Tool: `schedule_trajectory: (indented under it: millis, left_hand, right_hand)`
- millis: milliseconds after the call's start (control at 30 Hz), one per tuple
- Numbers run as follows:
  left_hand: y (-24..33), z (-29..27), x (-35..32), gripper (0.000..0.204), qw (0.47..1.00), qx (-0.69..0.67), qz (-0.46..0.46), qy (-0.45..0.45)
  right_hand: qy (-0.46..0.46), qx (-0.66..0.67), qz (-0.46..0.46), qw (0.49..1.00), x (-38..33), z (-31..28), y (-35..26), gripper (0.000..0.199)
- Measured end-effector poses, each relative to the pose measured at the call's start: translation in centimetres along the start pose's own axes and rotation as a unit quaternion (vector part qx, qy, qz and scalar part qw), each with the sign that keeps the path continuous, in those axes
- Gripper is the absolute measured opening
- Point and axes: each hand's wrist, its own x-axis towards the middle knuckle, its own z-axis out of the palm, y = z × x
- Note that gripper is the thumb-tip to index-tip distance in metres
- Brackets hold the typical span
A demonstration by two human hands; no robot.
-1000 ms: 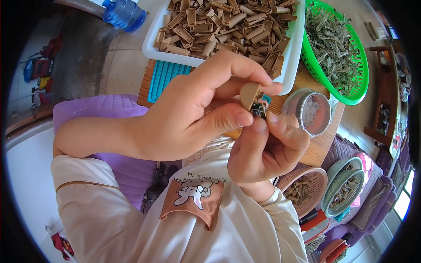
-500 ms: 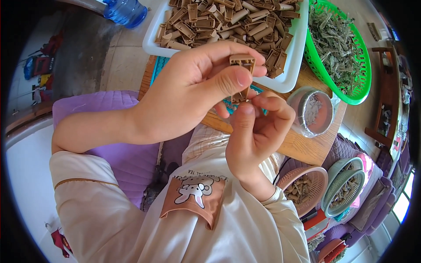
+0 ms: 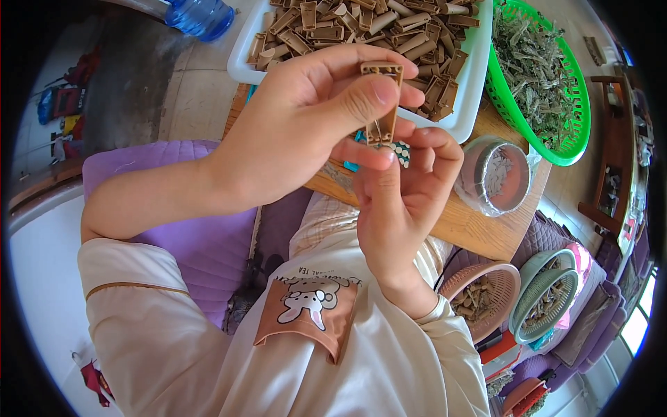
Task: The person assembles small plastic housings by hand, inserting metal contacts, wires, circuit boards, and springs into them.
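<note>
A small brown plastic trough-shaped piece (image 3: 382,128) stands upright in front of me, its hollow side facing me. My left hand (image 3: 299,125) grips it, thumb across the front and fingers behind. Inside the hollow, a thin shiny sliver shows near the lower end. My right hand (image 3: 406,201) closes at that lower end, its thumb tip against the piece and a finger partly hidden behind. Beyond the hands, a white tub (image 3: 240,66) holds many similar brown pieces (image 3: 417,45). Partly covered by my hands is a teal item (image 3: 352,165) on the wooden table (image 3: 479,233).
Right of the tub is a green basket (image 3: 587,132) of dried plant material. A round clear container (image 3: 467,174) with small pale pieces stands at the table's right. Pink (image 3: 511,295) and grey-green baskets (image 3: 571,288) sit lower right. A blue water bottle (image 3: 201,19) is upper left.
Both hands have risen slightly, away from me, with the brown piece. My right thumb has shifted up along with the piece's lower end, and more of the hollow shows.
</note>
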Motion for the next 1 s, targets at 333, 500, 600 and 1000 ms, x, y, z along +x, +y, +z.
schedule_trajectory:
  millis: [333,500,600,1000]
  left_hand:
    - [-0.5,-0.3,0.2,0.031,0.977,-0.185,-0.109,0.014]
    - [0.9,-0.8,-0.1,0.034,0.985,-0.114,-0.13,-0.005]
    - [1.7,-0.7,0.2,0.031,0.975,-0.119,-0.175,-0.067]
    - [1.8,-3.3,2.9,0.034,0.959,-0.001,-0.242,-0.146]
  right_hand:
    - [-0.16,-0.178,0.036,0.97,2.4,-2.3,-1.3,0.044]
    - [-0.186,-0.428,-0.056,0.883,10.4,-4.4,-6.1,0.017]
    - [-0.152,-0.619,-0.199,0.744,21.6,-5.0,-10.2,0.014]
    - [-0.19,-0.846,0.165,0.469,51.9,-11.8,-4.0,0.039]
